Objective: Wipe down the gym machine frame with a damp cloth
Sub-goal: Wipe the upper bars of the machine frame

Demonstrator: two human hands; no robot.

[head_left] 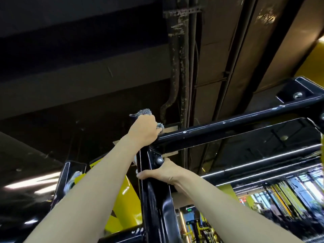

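I look up at the black gym machine frame (pixel 228 127), where an upright post meets a horizontal top beam. My left hand (pixel 144 130) grips a grey patterned cloth (pixel 142 112) and presses it on the top corner of the joint. Bits of the cloth stick out above and beside the fingers. My right hand (pixel 162 171) grips the upright post just under the bolted corner bracket, fingers wrapped round the post.
Dark ceiling pipes and ducts (pixel 182 67) run overhead. A yellow machine part (pixel 126 199) and a second black upright (pixel 68 174) stand to the left. More yellow and black gym equipment (pixel 280 199) fills the lower right behind the frame.
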